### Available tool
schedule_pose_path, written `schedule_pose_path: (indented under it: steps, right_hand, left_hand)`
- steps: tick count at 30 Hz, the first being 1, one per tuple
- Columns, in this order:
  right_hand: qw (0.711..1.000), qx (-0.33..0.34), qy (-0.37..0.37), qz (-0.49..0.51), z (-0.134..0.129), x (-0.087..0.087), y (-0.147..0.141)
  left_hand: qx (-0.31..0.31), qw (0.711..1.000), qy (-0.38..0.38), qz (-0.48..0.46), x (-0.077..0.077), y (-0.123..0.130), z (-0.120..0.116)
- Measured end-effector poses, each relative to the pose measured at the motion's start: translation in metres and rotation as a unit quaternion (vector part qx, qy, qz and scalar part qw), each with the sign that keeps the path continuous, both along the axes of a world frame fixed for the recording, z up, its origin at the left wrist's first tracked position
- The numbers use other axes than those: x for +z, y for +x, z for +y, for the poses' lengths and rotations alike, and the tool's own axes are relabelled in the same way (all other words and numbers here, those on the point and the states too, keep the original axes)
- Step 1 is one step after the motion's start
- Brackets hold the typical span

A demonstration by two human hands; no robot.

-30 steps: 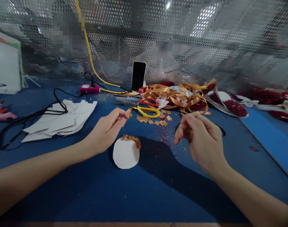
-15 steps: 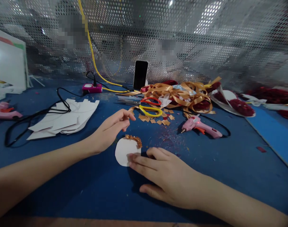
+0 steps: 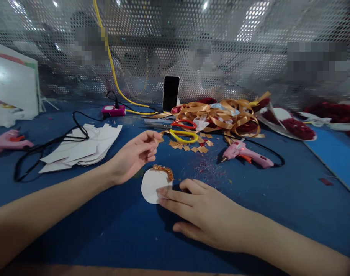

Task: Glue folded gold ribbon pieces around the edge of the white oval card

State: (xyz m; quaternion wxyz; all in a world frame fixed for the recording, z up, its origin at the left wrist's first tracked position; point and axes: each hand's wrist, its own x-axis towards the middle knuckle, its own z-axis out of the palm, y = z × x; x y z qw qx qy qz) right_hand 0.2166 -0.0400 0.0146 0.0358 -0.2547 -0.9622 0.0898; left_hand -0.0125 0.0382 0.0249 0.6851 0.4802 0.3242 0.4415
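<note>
The white disc (image 3: 150, 188) lies flat on the table (image 3: 129, 234), in front of the person and between the two hands. It is nearly round, so no long axis stands out; its brown trim (image 3: 166, 171) curves along the far right edge. The right hand (image 3: 199, 211) is spread, gripping nothing, its fingertips resting on the disc's near right part and pointing left. The left hand (image 3: 140, 155) is above the disc's far left side, thumb and forefinger drawn together beside a bit of ribbon (image 3: 161, 138); whether it is pinched, I cannot tell. Beyond are tan scraps (image 3: 199, 149) and scissors (image 3: 183, 136), blades leftward. At right, a glue gun (image 3: 248, 154) aims its nozzle left and nearer.
</note>
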Motion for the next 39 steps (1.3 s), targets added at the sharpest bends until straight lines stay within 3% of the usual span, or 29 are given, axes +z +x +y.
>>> schedule_pose_path:
  steps: [3, 6, 11, 14, 16, 20, 27, 33, 39]
  right_hand:
    - [1.000, 0.000, -0.005, -0.001, 0.000, 0.000, 0.000]
    - [1.000, 0.002, -0.006, 0.002, 0.000, 0.000, 0.000]
    - [1.000, 0.006, 0.000, 0.011, 0.001, 0.000, 0.000]
    - [1.000, 0.014, -0.001, 0.006, 0.002, 0.001, 0.000]
    - [1.000, 0.016, -0.004, 0.001, 0.003, 0.001, 0.001]
    - [1.000, 0.017, -0.002, -0.001, 0.003, 0.000, 0.002]
    - [1.000, 0.019, -0.007, 0.002, 0.003, -0.004, 0.003]
    - [0.997, 0.025, -0.016, 0.076, 0.010, 0.001, 0.007]
    - [0.971, -0.096, 0.086, 0.203, 0.027, 0.002, 0.017]
  left_hand:
    - [0.027, 0.991, 0.107, 0.072, 0.001, -0.004, 0.003]
    - [0.057, 0.960, 0.221, 0.160, 0.004, -0.012, 0.008]
    - [0.143, 0.850, 0.375, 0.340, 0.009, -0.029, 0.017]
    - [0.171, 0.810, 0.387, 0.406, 0.006, -0.035, 0.026]
    - [0.159, 0.796, 0.383, 0.441, 0.000, -0.038, 0.034]
    - [0.145, 0.736, 0.375, 0.545, -0.016, -0.045, 0.047]
    - [0.139, 0.746, 0.387, 0.524, -0.032, -0.040, 0.046]
    - [0.150, 0.687, 0.473, 0.531, -0.042, -0.037, 0.048]
    - [0.125, 0.670, 0.498, 0.536, -0.048, -0.033, 0.047]
